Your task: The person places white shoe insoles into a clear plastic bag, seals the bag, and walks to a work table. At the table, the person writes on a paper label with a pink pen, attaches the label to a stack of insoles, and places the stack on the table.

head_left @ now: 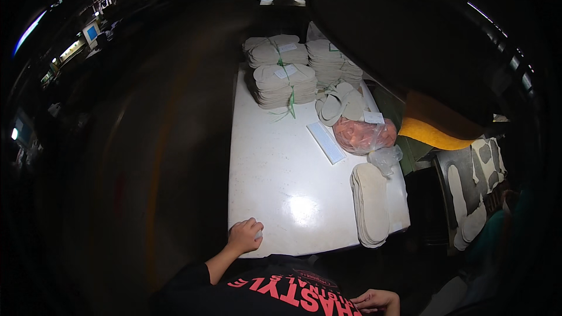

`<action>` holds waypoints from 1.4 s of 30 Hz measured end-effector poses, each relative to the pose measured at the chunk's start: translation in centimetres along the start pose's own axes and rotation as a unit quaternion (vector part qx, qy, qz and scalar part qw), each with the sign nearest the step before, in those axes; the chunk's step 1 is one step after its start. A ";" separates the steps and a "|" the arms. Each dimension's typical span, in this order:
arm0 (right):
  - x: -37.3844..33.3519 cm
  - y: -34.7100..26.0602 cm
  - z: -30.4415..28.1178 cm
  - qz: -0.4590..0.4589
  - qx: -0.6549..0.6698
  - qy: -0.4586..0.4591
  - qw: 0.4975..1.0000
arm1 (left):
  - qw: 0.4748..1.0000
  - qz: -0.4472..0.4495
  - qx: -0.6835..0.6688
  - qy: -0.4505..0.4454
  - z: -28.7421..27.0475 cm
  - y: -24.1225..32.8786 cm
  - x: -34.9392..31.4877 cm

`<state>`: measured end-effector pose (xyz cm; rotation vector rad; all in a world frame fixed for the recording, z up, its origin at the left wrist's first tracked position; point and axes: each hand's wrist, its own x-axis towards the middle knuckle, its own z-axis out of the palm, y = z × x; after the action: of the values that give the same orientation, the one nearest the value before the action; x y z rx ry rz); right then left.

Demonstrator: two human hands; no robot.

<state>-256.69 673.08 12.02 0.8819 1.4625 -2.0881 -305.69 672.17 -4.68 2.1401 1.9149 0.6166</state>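
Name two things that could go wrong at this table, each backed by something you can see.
The pale, sole-shaped stack on the right shows no tie and reaches the near edge of the white table, so a bump might spill it. The clear bag of reddish contents lies close to loosely piled pale pieces, so dragging it could disturb them.

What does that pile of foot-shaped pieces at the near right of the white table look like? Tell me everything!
The pile of foot-shaped pieces is pale grey-beige, with several thin layers showing along its left side. The top piece is long with rounded ends; it might be fabric or felt. The pile lies flat, lengthwise away from the person, slightly uneven, with no string visible. It rests on the white table, near end at the edge. A crumpled clear bag sits by its far end.
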 end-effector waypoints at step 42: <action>4.9 -6.0 -8.7 0.020 -0.180 -0.092 0.979 | 0.999 -0.025 0.013 0.026 0.4 0.4 -0.9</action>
<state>-261.93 683.28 10.39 0.5566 1.6344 -1.7453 -305.23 671.33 -5.02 2.1039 2.0075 0.6490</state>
